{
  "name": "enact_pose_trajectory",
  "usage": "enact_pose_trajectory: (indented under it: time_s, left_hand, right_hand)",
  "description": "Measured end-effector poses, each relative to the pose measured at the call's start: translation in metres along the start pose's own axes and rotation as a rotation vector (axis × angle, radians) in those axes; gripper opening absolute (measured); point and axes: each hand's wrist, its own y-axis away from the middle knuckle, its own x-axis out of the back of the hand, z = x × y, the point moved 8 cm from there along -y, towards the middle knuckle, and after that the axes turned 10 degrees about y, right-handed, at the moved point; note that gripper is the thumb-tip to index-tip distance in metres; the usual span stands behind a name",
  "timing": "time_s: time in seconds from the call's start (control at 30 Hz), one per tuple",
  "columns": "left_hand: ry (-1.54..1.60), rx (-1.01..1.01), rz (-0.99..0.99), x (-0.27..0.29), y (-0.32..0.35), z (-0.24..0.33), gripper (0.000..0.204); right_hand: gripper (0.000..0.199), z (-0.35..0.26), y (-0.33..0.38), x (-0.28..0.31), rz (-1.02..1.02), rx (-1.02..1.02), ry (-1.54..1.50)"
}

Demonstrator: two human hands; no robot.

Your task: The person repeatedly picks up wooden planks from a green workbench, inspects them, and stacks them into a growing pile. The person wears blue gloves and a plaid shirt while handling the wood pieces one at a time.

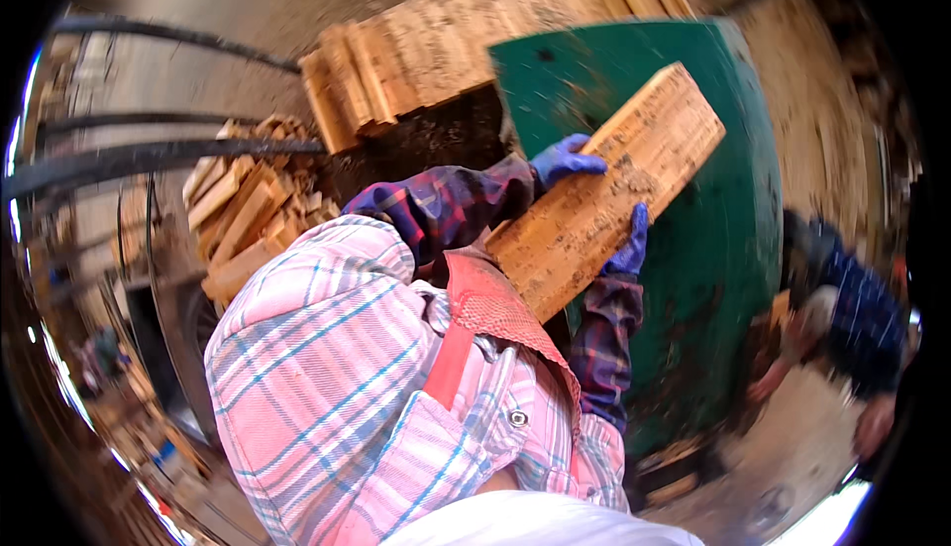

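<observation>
Now both gloved hands, left hand (563, 161) and right hand (628, 246), clamped on wooden plank (606, 189), green machine panel (718, 249) behind, stacked planks (436, 51) far, kindling pile (248, 214) left.

blue gloves on both hands (565, 162), dark plaid sleeves, pink plaid shirt.

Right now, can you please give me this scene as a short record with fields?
left hand: blue glove, gripping the upper edge of the wooden board
right hand: blue glove, holding the board's lower edge
board: flat, rough, tilted, held over the green metal surface
clothing: pink plaid shirt, dark plaid sleeve covers
surroundings: stacked planks behind, cut wood pile at left
other person: bent over at right
</observation>
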Motion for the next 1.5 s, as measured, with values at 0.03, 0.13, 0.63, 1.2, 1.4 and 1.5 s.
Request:
enact_pose_trajectory:
  time_s: [0.03, 0.13, 0.63, 1.2, 1.4, 1.5]
  left_hand:
    - [0.053, -0.008, 0.030, -0.005, 0.006, -0.001, 0.046]
    - [0.088, -0.058, 0.000, -0.028, 0.019, 0.003, 0.039]
    - [0.433, -0.834, 0.739, 0.063, 0.211, 0.082, 0.025]
    - [-0.618, 0.475, -0.704, -0.474, -0.033, -0.375, 0.035]
    - [-1.403, -0.279, -1.004, -0.621, 0.053, -0.490, 0.061]
    - [-1.843, -0.485, -1.207, -0.684, 0.096, -0.549, 0.083]
  right_hand:
    - [0.051, -0.001, -0.009, 0.015, -0.005, -0.013, 0.023]
    - [0.040, 0.007, -0.070, 0.092, -0.022, 0.082, 0.077]
    - [0.039, 0.111, 0.107, 0.003, -1.160, -0.156, 1.721]
    - [0.042, -0.258, 0.442, 0.479, 1.758, 0.586, 1.576]
    - [0.043, -0.177, 0.667, 0.719, 2.089, 0.750, 0.865]
    - [0.043, -0.159, 0.754, 0.826, 1.971, 0.894, 0.026]
